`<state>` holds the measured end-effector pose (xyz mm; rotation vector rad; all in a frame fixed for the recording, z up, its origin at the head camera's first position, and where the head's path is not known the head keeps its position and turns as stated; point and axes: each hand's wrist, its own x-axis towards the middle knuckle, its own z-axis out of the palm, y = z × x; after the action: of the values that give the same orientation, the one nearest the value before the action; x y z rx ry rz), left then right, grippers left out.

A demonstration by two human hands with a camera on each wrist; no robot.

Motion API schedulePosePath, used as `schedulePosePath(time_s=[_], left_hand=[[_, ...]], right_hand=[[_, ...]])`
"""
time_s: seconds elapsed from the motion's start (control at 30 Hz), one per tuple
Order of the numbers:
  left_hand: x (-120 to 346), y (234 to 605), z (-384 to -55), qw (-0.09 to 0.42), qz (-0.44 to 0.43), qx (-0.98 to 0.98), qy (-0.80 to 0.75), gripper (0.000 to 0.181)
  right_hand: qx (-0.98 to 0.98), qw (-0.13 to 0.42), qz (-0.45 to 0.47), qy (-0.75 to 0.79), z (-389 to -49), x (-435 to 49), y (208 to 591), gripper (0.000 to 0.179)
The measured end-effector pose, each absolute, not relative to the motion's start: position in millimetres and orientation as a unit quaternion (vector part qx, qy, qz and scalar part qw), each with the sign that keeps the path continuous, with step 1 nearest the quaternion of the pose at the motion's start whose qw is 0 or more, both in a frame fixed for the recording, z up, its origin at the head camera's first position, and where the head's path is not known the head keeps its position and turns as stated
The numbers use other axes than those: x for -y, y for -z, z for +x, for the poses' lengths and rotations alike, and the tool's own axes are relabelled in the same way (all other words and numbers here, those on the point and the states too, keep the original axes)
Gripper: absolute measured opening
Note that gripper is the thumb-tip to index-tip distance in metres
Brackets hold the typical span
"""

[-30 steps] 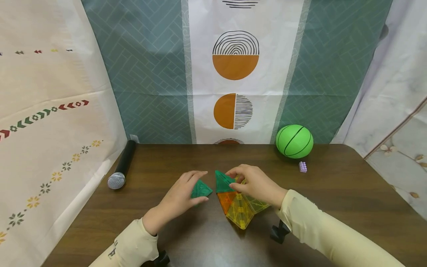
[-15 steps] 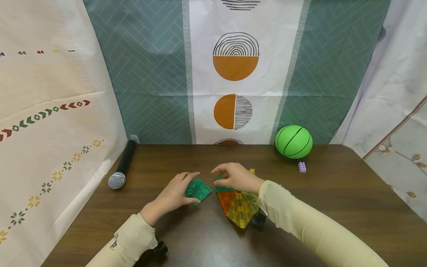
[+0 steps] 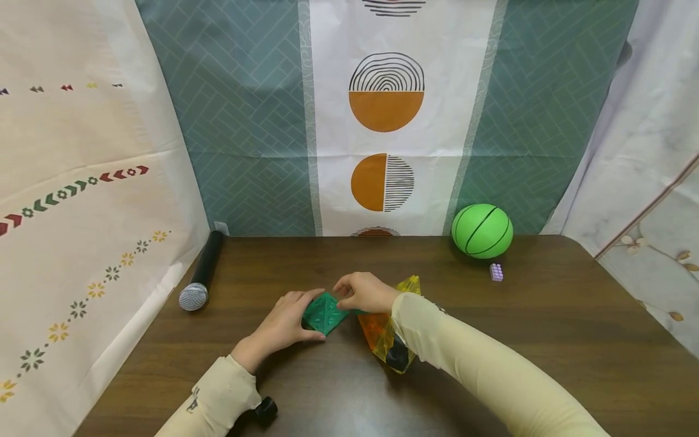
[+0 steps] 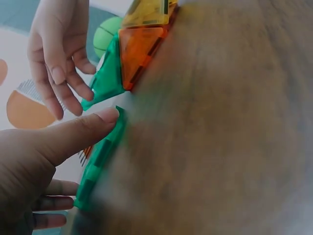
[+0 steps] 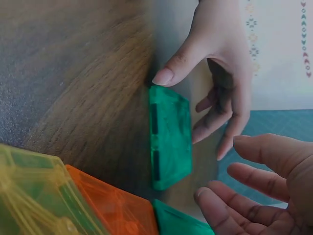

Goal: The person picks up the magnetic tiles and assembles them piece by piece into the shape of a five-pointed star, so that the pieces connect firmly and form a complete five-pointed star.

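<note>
A green square magnetic tile (image 3: 327, 315) lies on the table with a corner towards the right. My left hand (image 3: 283, 323) is spread around its left side, the thumb at the tile's edge in both wrist views and the other fingers beyond it. My right hand (image 3: 364, 294) hovers with loosely bent fingers close to the tile's right corner and holds nothing. Below it, partly hidden by hand and sleeve, is a joined group: a green triangular tile (image 4: 110, 73), an orange triangular tile (image 4: 139, 54) and yellow tiles (image 4: 145, 11).
A black microphone (image 3: 204, 267) with a silver head lies at the left edge of the wooden table (image 3: 306, 388). At the back right sit a green ball (image 3: 482, 230) and a small purple toy brick (image 3: 496, 272). Patterned cloths (image 3: 251, 121) hang behind.
My right hand has moved left from the joined tiles, across the green triangle, to the green square tile. My left hand has drawn back slightly to the left. The square tile stays put.
</note>
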<state>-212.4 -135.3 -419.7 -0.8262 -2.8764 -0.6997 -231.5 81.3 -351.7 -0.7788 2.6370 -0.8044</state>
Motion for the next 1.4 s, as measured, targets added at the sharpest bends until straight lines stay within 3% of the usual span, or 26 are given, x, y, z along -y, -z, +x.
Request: schedulePosePath(time_s=[0.53, 1.4], left_hand=[[129.8, 427.3, -210.8, 0.039, -0.265, 0.931, 0.248, 0.082], [132.3, 428.0, -209.8, 0.068, -0.258, 0.916, 0.299, 0.079]], right_hand=[[-0.925, 0.169, -0.247, 0.235, -234.8, -69.7, 361.4, 0.038], [-0.933, 0.147, -0.228, 0.237, -234.1, -64.2, 359.7, 0.039]])
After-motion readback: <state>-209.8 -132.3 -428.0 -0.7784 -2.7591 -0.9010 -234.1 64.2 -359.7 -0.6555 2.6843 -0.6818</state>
